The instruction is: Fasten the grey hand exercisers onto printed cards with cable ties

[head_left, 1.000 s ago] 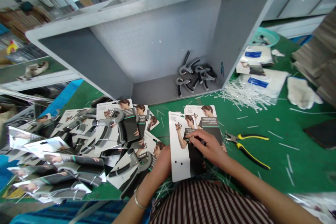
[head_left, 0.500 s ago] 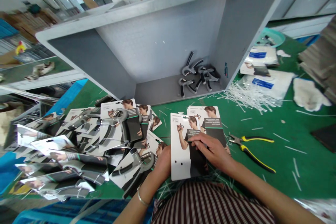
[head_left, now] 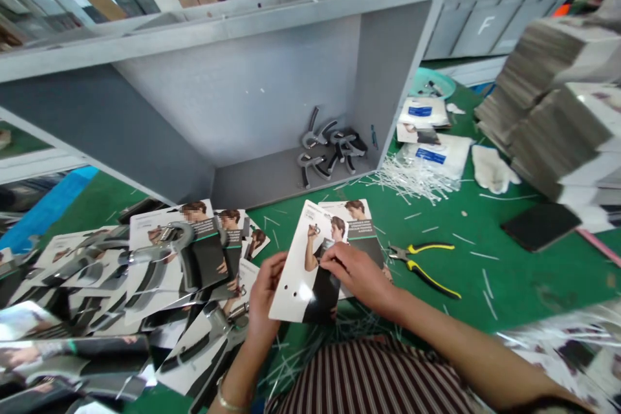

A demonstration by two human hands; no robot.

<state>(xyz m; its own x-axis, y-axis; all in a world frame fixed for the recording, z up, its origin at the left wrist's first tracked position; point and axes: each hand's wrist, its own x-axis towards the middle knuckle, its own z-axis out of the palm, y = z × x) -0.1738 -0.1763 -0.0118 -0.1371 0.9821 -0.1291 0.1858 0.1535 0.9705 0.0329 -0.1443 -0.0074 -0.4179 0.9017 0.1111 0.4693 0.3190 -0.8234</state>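
Observation:
A printed backing card point(head_left: 295, 294), white and black with a person's picture and two small holes, stands tilted in front of me. My left hand point(head_left: 266, 281) is closed at its left edge, with some fingers hidden behind it. At the card's middle, the thumb and fingers of my right hand point(head_left: 354, 272) are pinched together; what they hold, if anything, is too small to make out. A second card point(head_left: 366, 233) lies partly behind the first. Yellow-and-black pliers point(head_left: 427, 262) rest on the green table to the right, jaws toward my right hand.
A grey crate point(head_left: 272, 191) lies on its side at the back, with several hand grips point(head_left: 313, 165) inside. Carded hand grips point(head_left: 187, 259) are heaped at left. White cable ties point(head_left: 412, 178), a glove point(head_left: 492, 168), a dark phone-like slab point(head_left: 541, 226) and stacked cards point(head_left: 557, 136) are at right.
The view has swung to the right. The front card has tilted, its top leaning right, and my left hand now shows at its left edge. My right hand stays pinched at the card.

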